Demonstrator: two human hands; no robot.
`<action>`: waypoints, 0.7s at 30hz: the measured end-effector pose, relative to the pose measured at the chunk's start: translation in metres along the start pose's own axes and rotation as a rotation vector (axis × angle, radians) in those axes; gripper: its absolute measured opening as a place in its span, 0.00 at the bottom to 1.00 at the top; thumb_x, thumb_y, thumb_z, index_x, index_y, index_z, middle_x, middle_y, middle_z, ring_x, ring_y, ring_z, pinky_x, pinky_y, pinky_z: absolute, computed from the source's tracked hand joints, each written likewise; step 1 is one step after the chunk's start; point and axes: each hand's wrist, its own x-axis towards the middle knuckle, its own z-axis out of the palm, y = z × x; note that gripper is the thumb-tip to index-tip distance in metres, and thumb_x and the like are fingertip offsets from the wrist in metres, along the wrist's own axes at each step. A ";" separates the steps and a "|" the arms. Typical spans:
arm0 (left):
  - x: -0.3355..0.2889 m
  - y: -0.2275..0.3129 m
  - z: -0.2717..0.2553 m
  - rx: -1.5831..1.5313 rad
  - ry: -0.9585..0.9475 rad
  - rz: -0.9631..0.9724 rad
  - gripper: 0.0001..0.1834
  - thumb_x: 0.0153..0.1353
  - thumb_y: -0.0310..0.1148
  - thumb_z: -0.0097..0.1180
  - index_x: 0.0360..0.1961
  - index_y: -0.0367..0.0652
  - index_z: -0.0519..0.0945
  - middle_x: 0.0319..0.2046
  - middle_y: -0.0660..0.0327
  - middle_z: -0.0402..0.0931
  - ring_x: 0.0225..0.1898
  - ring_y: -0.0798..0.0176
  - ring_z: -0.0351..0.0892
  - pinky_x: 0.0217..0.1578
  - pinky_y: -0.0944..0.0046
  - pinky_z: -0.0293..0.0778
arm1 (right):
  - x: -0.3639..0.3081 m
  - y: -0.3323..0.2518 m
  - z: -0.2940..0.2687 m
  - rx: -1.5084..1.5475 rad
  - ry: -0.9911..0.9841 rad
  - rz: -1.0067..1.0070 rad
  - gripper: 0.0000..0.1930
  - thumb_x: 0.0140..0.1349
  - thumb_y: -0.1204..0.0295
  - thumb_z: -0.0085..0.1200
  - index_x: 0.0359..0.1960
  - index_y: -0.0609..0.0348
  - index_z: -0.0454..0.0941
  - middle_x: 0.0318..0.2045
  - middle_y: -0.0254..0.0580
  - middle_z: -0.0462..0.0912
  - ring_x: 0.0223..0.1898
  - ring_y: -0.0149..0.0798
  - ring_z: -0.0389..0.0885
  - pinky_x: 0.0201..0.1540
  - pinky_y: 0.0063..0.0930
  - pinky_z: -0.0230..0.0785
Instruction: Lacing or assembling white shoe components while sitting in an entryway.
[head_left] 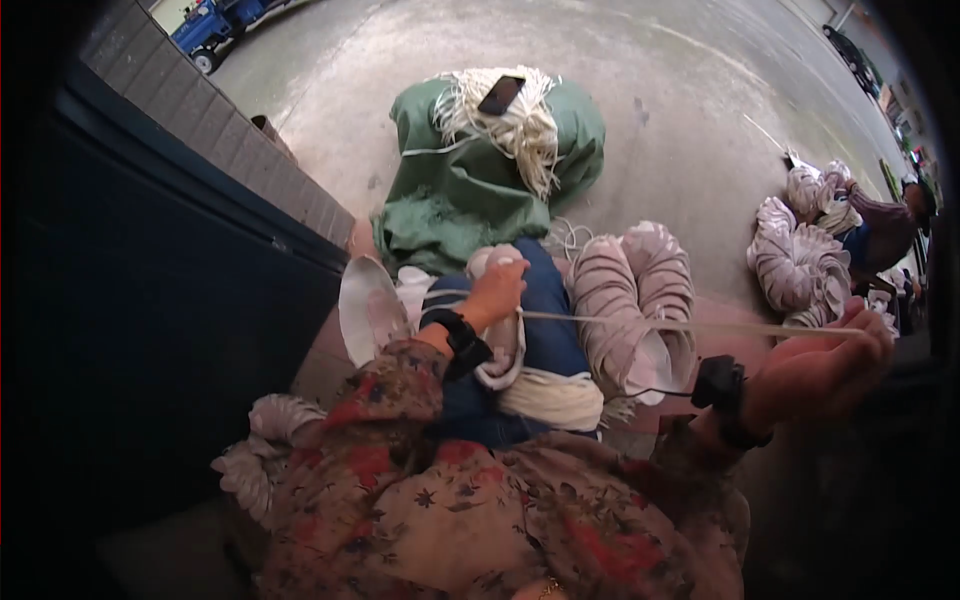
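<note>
A pale pinkish shoe upper [507,360] rests on my lap. My left hand [497,292] is closed on its upper part, fingers curled over it. From beside that hand a cream shoelace [650,323] runs taut to the right. My right hand [820,375] is far out to the right, closed around the lace's other end; its fingers are partly blurred. On my blue trousers, just below the upper, lies a bundle of cream laces [553,400].
Stacked uppers [625,310] stand right of my knees; a loose upper [370,310] is at left. Ahead, a green sack [460,205] carries laces [530,130] and a phone [501,95]. A dark panel [170,270] borders the left. Another person [890,225] sits far right beside more uppers [795,255].
</note>
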 end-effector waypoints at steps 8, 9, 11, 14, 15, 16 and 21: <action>-0.052 -0.021 -0.031 0.329 -0.201 -0.045 0.16 0.47 0.26 0.48 0.41 0.43 0.74 0.30 0.51 0.73 0.37 0.47 0.69 0.34 0.53 0.68 | -0.023 0.081 -0.032 0.775 -0.343 1.127 0.08 0.63 0.69 0.39 0.29 0.59 0.66 0.23 0.32 0.65 0.22 0.24 0.62 0.23 0.16 0.57; -0.059 -0.023 -0.034 0.391 -0.172 -0.024 0.14 0.47 0.26 0.48 0.39 0.43 0.74 0.28 0.52 0.73 0.36 0.49 0.69 0.34 0.54 0.68 | -0.042 0.091 -0.029 0.852 -0.468 1.211 0.08 0.64 0.69 0.39 0.29 0.58 0.66 0.21 0.29 0.63 0.20 0.23 0.59 0.20 0.15 0.53; -0.060 -0.021 -0.033 0.436 -0.158 0.024 0.13 0.47 0.26 0.48 0.37 0.43 0.75 0.26 0.52 0.72 0.35 0.50 0.70 0.33 0.55 0.68 | -0.077 0.092 -0.025 0.790 -0.631 1.339 0.08 0.64 0.68 0.38 0.29 0.55 0.67 0.18 0.26 0.60 0.17 0.20 0.55 0.16 0.13 0.48; -0.056 -0.019 -0.038 0.552 -0.234 0.063 0.07 0.49 0.26 0.48 0.30 0.43 0.76 0.23 0.54 0.72 0.34 0.51 0.70 0.33 0.57 0.68 | -0.163 0.060 -0.012 0.167 -1.104 1.208 0.08 0.61 0.67 0.42 0.35 0.58 0.70 0.23 0.29 0.67 0.24 0.24 0.63 0.25 0.18 0.59; -0.061 -0.022 -0.041 0.557 -0.208 0.083 0.05 0.49 0.26 0.48 0.27 0.43 0.76 0.21 0.54 0.72 0.33 0.50 0.70 0.33 0.56 0.68 | -0.183 0.041 -0.003 0.165 -1.336 1.248 0.11 0.58 0.67 0.45 0.37 0.62 0.70 0.27 0.35 0.71 0.29 0.30 0.67 0.33 0.24 0.63; -0.061 -0.021 -0.041 0.553 -0.186 0.126 0.04 0.49 0.26 0.47 0.24 0.42 0.75 0.20 0.55 0.72 0.33 0.50 0.70 0.33 0.56 0.68 | -0.226 0.041 -0.007 0.270 -1.442 1.020 0.13 0.56 0.66 0.48 0.38 0.64 0.71 0.31 0.43 0.74 0.32 0.37 0.72 0.36 0.29 0.65; -0.072 -0.023 -0.047 0.283 -0.128 0.016 0.03 0.47 0.26 0.47 0.22 0.41 0.73 0.21 0.54 0.72 0.30 0.51 0.72 0.31 0.54 0.69 | -0.301 0.028 -0.010 -0.008 -1.766 0.678 0.15 0.55 0.62 0.47 0.35 0.62 0.73 0.30 0.55 0.77 0.33 0.54 0.75 0.35 0.40 0.65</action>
